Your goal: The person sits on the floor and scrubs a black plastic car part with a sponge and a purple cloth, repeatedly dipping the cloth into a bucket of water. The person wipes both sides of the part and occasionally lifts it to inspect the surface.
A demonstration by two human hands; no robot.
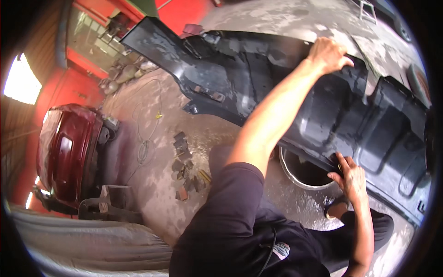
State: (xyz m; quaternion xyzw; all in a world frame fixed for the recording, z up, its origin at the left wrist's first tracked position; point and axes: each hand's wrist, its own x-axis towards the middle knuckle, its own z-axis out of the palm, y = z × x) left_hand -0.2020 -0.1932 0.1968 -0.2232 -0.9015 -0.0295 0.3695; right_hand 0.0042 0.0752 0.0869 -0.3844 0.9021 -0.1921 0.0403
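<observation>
A large black vehicle body panel stretches across the view before me, with wet, shiny patches and moulded recesses. My left hand reaches over it and grips its far edge, fingers curled over the rim. At the near edge is my right hand, its thumb and fingers closed around a small dark piece, mostly hidden, pressed against the panel. Below the near edge stands a round basin holding dark liquid, partly covered by the panel.
Scattered sandpaper scraps lie on the wet concrete floor. A coiled hose or cable is further left. Beyond it stands a dark red vehicle part. A grey sheet covers something at lower left. My foot is near the basin.
</observation>
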